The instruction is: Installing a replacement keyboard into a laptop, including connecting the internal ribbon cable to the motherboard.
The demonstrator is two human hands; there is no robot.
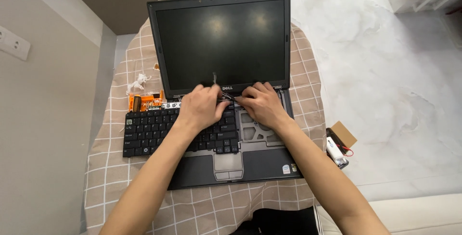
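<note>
Both forearms come up from the near edge of the checked cloth point(120, 177); the left hand point(202, 107) and right hand point(262, 105) meet at the laptop's point(260, 160) hinge strip, fingers curled and pinched around a thin cable or small part there, too small to tell exactly. The loose keyboard point(149, 131) lies shifted toward the table's left edge, half off the chassis, long axis left-right, keys up, top row facing the dark screen point(221, 42). Risk: tugging could tear the thin cable, or a wrist could shove the keyboard off the left side. Orange part point(144, 101) sits beyond the keyboard's far left corner.
</note>
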